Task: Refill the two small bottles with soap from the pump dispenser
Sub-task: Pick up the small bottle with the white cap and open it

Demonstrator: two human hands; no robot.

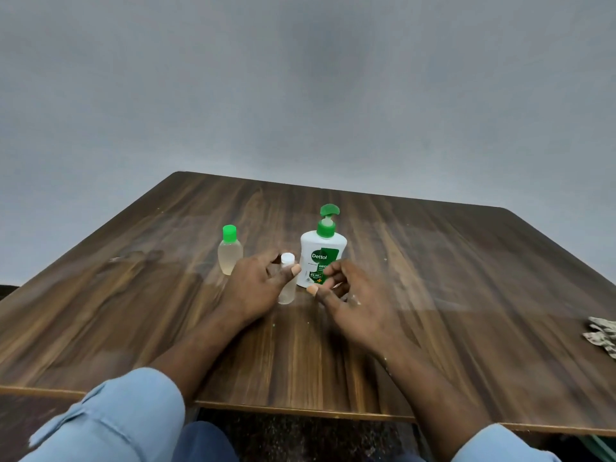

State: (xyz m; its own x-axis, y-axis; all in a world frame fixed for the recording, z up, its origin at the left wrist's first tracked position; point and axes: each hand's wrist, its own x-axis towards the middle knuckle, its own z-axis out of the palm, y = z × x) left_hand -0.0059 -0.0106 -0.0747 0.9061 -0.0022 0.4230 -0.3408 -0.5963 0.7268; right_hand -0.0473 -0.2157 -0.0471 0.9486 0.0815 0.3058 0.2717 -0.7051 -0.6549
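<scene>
Nearest, pale blue sleeves at the near edge, both forearms reaching forward. At the centre, a small clear plastic bottle with a white cap, upright on the dark wood-grain tabletop, long axis vertical, seemingly almost empty. Held near its neck by the left hand: thumb across the front, fingers curled behind, somewhat blurred. Just to its right, a white plastic pump dispenser with a green pump head, also upright; touching the bottle or not, impossible to tell. Low before the dispenser's base, the right hand, fingers loosely curled, grasping nothing, thumb tip just beside the bottle. White cap up and to the left of that hand, so probably the right one to unscrew it while the left steadies. Further left, apart from both hands, a second small clear bottle with a green cap, holding pale yellowish liquid. At the far right edge, a crumpled patterned cloth.
</scene>
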